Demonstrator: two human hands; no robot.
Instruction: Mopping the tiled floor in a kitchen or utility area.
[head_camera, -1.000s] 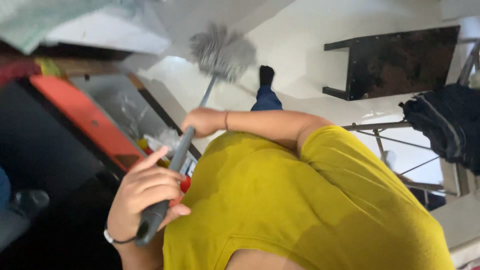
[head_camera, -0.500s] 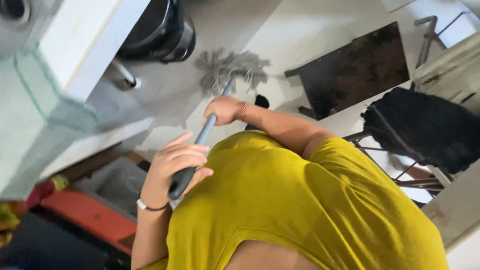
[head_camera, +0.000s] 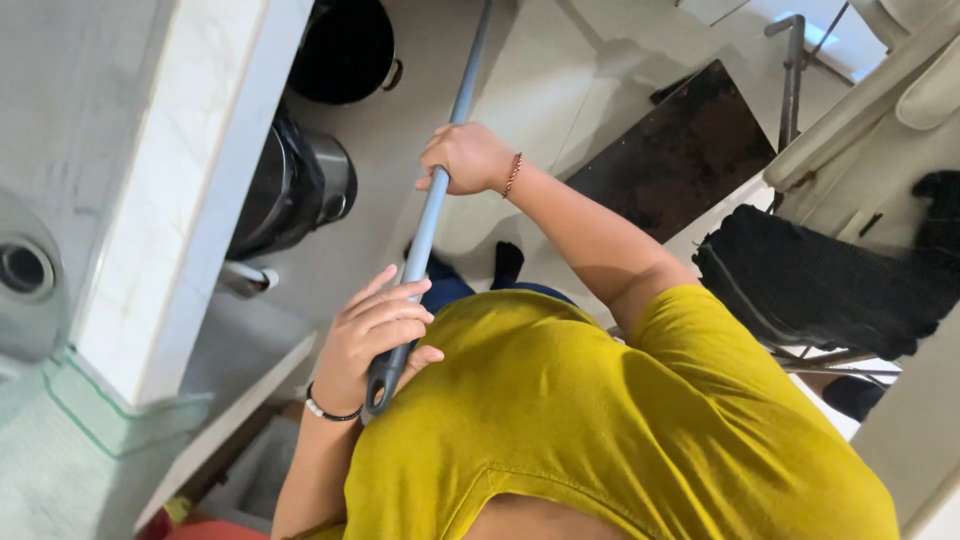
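Both hands closed on grey mop handle (head_camera: 432, 215): left hand (head_camera: 378, 335) near end, right hand (head_camera: 467, 157) higher up. Mop head out of frame; floor (head_camera: 520, 90) progress untellable.

A home kitchen: a pale stone counter (head_camera: 190, 180) with a sink drain (head_camera: 22, 268), steel bins (head_camera: 300, 190) tucked beneath it, a tiled floor (head_camera: 560, 70) and a dark mat (head_camera: 680, 150).
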